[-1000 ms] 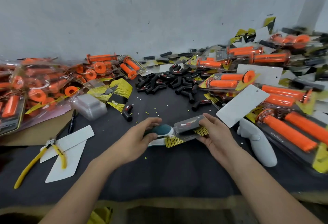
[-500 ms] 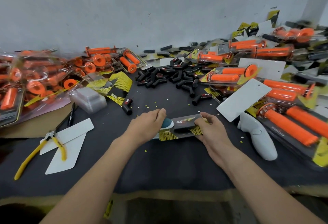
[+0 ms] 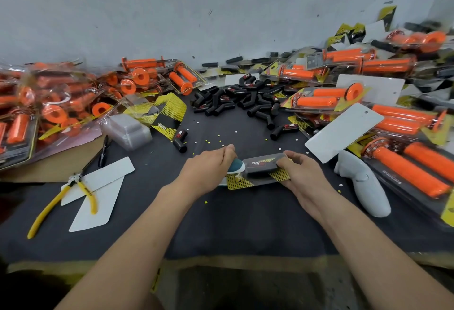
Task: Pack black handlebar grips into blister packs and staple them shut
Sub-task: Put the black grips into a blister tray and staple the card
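Note:
A small blister pack with a black grip inside and a yellow-black card lies flat on the dark table mat. My right hand holds its right end, thumb and fingers curled round the clear bubble. My left hand lies over a teal and white stapler at the pack's left end, fingers bent down on its top. A heap of loose black grips sits behind, and one more black grip lies alone to the left.
Packed orange grips pile up at the left and right. White cards, a stack of empty clear blisters, yellow pliers, a black pen and a white handheld controller lie around.
Both hands with the pack and stapler have moved slightly away from me and settled on the mat; my left hand now covers more of the stapler.

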